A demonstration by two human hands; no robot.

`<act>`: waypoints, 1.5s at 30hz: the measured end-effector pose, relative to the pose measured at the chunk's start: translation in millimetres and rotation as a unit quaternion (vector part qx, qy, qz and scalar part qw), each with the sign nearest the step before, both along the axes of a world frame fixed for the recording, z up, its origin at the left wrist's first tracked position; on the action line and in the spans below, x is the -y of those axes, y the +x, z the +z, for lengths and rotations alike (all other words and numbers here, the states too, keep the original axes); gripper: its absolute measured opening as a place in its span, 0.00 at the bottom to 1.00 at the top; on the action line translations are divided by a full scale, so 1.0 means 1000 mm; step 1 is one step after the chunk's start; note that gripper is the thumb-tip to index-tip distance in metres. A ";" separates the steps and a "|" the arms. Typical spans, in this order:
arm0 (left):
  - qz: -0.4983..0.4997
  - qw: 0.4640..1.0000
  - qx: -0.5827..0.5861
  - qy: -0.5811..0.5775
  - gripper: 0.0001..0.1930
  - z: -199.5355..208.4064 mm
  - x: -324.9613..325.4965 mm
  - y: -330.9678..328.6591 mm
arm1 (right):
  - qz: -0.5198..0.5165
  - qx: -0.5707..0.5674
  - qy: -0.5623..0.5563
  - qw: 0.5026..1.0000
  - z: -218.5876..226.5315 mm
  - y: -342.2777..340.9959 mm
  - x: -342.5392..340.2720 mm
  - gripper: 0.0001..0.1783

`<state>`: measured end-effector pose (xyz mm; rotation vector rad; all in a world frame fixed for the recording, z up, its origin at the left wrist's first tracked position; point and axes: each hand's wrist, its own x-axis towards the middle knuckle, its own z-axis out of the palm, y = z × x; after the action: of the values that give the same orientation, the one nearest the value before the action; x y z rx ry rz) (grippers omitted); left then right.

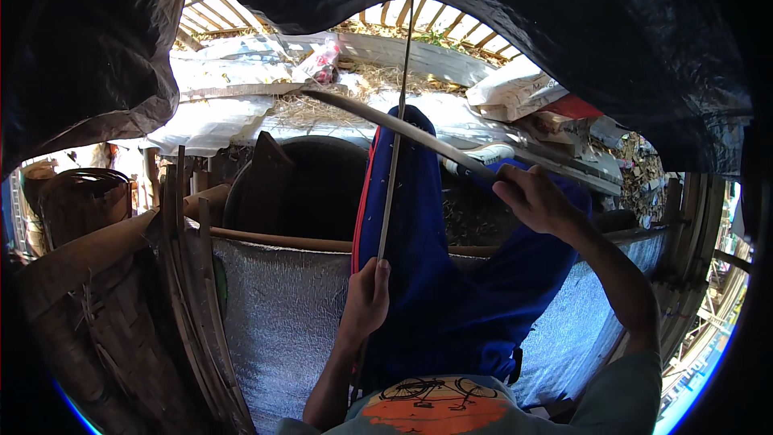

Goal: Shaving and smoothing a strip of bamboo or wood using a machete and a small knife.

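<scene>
My left hand is closed, thumb up, around a long thin strip that looks like split bamboo. The strip runs away from me over my blue-trousered knee, and its lower end trails behind the hand toward my lap. My right hand grips a long knife, its handle hidden in the fingers. The blade points to the far left and crosses the strip just above the knee. Whether the edge touches the strip I cannot tell.
Upright slats and a woven basket stand at the left. A dark round tub sits beyond a silver foil sheet. Black plastic sheeting hangs overhead. Boards lie at the right.
</scene>
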<state>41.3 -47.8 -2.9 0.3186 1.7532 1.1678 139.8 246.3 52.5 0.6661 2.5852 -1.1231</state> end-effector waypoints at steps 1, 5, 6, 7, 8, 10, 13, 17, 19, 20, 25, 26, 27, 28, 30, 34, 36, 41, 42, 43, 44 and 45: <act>0.000 1.000 0.000 -0.003 0.21 0.000 0.002 -0.001 | 0.000 0.000 -0.003 1.000 0.001 0.006 0.012 0.20; -0.011 1.000 -0.022 -0.008 0.22 0.005 -0.001 0.001 | 0.107 0.043 -0.016 0.993 0.000 0.025 0.032 0.20; -0.013 0.999 -0.035 -0.016 0.23 0.006 -0.001 0.001 | 0.142 0.050 0.001 0.989 -0.006 0.026 0.033 0.21; -0.014 0.999 -0.035 -0.016 0.23 0.008 0.001 0.002 | 0.141 0.050 0.000 0.989 -0.011 0.025 0.030 0.21; -0.023 0.998 -0.049 -0.031 0.23 0.012 0.003 0.004 | 0.149 0.041 0.017 0.988 -0.016 0.021 0.023 0.21; -0.033 0.997 -0.061 -0.041 0.23 0.020 0.006 0.009 | 0.129 0.001 0.065 0.990 -0.029 0.011 0.002 0.21; -0.065 0.995 -0.060 -0.056 0.22 0.028 0.017 0.015 | 0.049 -0.044 0.130 0.989 -0.054 -0.014 -0.045 0.22; -0.068 0.995 -0.023 -0.063 0.21 0.030 0.035 0.023 | 0.023 -0.011 0.212 0.977 -0.057 -0.050 -0.087 0.23; -0.070 0.996 -0.013 -0.056 0.20 0.030 0.040 0.022 | -0.009 -0.018 0.204 0.979 -0.049 -0.047 -0.085 0.22; -0.078 0.996 -0.021 -0.049 0.19 0.031 0.044 0.021 | -0.008 -0.036 0.187 0.982 -0.047 -0.045 -0.078 0.22; -0.090 0.994 -0.031 -0.057 0.15 0.032 0.055 0.016 | 0.030 -0.034 0.072 0.996 -0.015 -0.005 -0.025 0.17; -0.101 0.992 -0.046 -0.066 0.15 0.032 0.059 0.014 | 0.056 0.017 0.066 0.996 -0.010 -0.002 -0.019 0.18; -0.111 0.989 -0.061 -0.076 0.14 0.033 0.063 0.014 | 0.083 0.069 0.058 0.992 -0.006 -0.001 -0.016 0.20; -0.114 0.989 -0.063 -0.077 0.14 0.034 0.069 0.016 | 0.081 0.067 0.058 0.993 -0.009 -0.002 -0.017 0.20; -0.117 0.988 -0.046 -0.084 0.13 0.036 0.073 0.014 | 0.100 0.095 0.030 0.990 -0.014 -0.001 -0.025 0.21; -0.113 0.988 -0.035 -0.098 0.13 0.048 0.076 0.013 | 0.033 -0.032 0.101 0.994 -0.055 -0.008 -0.065 0.22; -0.134 0.985 -0.046 -0.100 0.13 0.044 0.081 0.019 | 0.031 0.027 0.126 0.991 -0.057 -0.025 -0.090 0.24; -0.122 0.983 -0.006 -0.137 0.13 0.053 0.078 0.015 | -0.028 0.046 0.229 0.972 -0.092 -0.082 -0.175 0.28; -0.113 0.985 -0.010 -0.130 0.14 0.055 0.077 0.013 | -0.036 0.058 0.279 0.958 -0.100 -0.091 -0.194 0.29; -0.114 0.985 -0.014 -0.129 0.14 0.052 0.077 0.012 | -0.041 0.068 0.327 0.942 -0.105 -0.099 -0.205 0.30; -0.106 0.987 -0.024 -0.122 0.14 0.052 0.082 0.014 | -0.064 0.080 0.315 0.944 -0.090 -0.107 -0.198 0.31; -0.101 0.988 -0.033 -0.113 0.15 0.051 0.086 0.015 | -0.063 0.051 0.329 0.941 -0.076 -0.105 -0.191 0.33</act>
<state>55.9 -133.4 48.2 0.3908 1.8439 0.8147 34.4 437.7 -23.2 0.9996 2.8419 -0.2023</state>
